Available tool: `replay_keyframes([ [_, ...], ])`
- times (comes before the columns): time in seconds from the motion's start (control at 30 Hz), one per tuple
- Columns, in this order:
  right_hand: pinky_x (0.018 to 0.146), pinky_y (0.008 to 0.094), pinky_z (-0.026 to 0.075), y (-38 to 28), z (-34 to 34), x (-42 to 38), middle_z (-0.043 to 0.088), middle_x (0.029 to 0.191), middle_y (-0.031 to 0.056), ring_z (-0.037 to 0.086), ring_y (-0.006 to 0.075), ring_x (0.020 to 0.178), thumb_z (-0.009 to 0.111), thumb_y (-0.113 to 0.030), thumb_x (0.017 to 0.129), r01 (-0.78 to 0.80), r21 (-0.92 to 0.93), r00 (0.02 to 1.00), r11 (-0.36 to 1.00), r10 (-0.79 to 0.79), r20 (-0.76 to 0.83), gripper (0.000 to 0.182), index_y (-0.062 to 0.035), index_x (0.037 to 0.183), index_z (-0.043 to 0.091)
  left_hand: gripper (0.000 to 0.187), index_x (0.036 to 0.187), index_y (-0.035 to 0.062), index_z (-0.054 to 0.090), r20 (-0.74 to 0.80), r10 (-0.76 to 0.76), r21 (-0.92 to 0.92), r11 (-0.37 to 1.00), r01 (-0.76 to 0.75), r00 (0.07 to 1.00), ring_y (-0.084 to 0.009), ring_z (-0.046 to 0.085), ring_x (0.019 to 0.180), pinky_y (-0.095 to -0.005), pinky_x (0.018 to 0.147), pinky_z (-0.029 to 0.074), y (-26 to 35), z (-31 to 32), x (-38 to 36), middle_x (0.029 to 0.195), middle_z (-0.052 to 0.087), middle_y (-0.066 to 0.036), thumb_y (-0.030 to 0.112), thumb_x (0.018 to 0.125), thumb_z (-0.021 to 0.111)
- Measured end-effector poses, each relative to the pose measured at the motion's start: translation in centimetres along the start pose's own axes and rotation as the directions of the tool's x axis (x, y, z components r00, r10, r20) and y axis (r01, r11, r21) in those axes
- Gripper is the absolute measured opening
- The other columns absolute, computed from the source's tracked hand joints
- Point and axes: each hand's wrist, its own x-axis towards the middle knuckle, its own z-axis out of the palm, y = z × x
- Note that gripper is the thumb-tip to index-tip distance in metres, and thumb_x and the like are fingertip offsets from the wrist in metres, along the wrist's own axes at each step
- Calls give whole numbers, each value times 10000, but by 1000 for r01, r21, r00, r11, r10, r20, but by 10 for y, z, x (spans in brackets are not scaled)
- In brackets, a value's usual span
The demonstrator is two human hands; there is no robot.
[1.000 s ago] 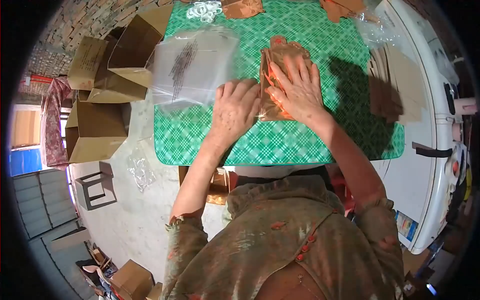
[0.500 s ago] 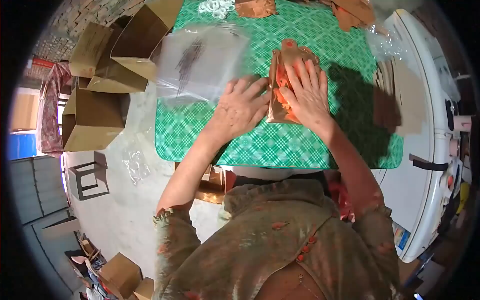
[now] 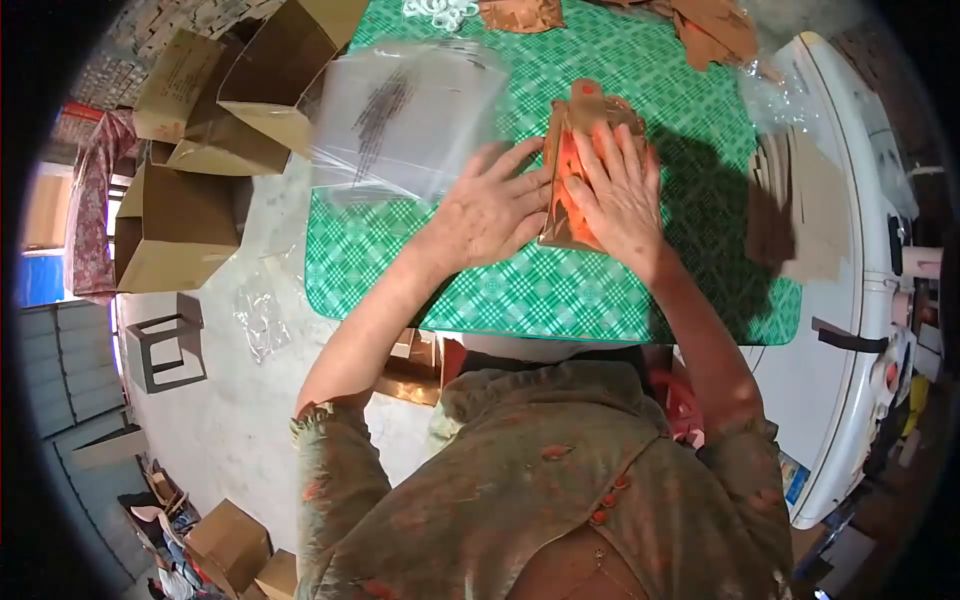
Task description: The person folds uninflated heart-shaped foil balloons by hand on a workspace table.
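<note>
A brown and orange flat item in a glossy clear wrapper [image 3: 562, 205] lies on a green checked tablecloth [image 3: 560, 300]; its exact kind I cannot make out. My right hand [image 3: 620, 195] rests flat on top of it, fingers stretched out and hiding much of the middle. Beside it, my left hand [image 3: 495, 205] is open, palm down, its fingertips at the wrapper's left edge. A stack of clear plastic bags [image 3: 410, 120] lies just beyond my left hand, partly covered by its fingers.
Open cardboard boxes [image 3: 185, 225] stand left of the table. At the far edge lie white rings [image 3: 440, 14] and brown pieces [image 3: 520, 15], with more brown pieces [image 3: 715, 30] at the far right. Card sheets [image 3: 815, 205] lean at the right by a white appliance [image 3: 850, 370].
My left hand's fingers have spread a little wider along the wrapper's left edge. My right hand stays flat on the item, and the view has shifted slightly.
</note>
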Motion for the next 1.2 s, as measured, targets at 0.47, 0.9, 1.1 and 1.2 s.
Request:
replay_keyframes([
  [0.47,1246,693,72,-4,-7,0,280,1730,158,187,416,1601,415,-489,1103,20,0,1000,1000,-20,8,641,-218,1679,338,406,1354,159,690,98,54,-43,998,-50,994,-347,297,1582,-586,1300,210,-4,-1,-2,1569,535,-60,344,1024,540],
  [0.9,1220,752,63,-5,-12,-1,228,1745,144,165,459,1598,444,-482,1099,60,28,998,998,-61,13,573,-315,1646,408,403,1321,143,692,156,110,-41,994,-105,982,-352,266,1601,-595,1312,192,-9,-9,3,1541,543,-79,323,980,574],
  [1.1,1208,773,67,-3,-6,-3,246,1731,165,178,474,1589,461,-492,1089,105,-19,994,994,-105,-4,545,-313,1604,479,367,1282,145,701,160,114,-68,992,-105,981,-348,265,1603,-593,1310,198,-10,-8,3,1515,556,-78,318,981,584],
  [1.2,1208,772,65,-2,-5,-3,263,1727,161,175,467,1594,452,-489,1092,104,-27,994,994,-105,-8,529,-303,1585,504,355,1265,142,706,167,125,-71,991,-115,978,-342,262,1606,-592,1309,200,-10,-11,4,1514,556,-74,318,982,583],
])
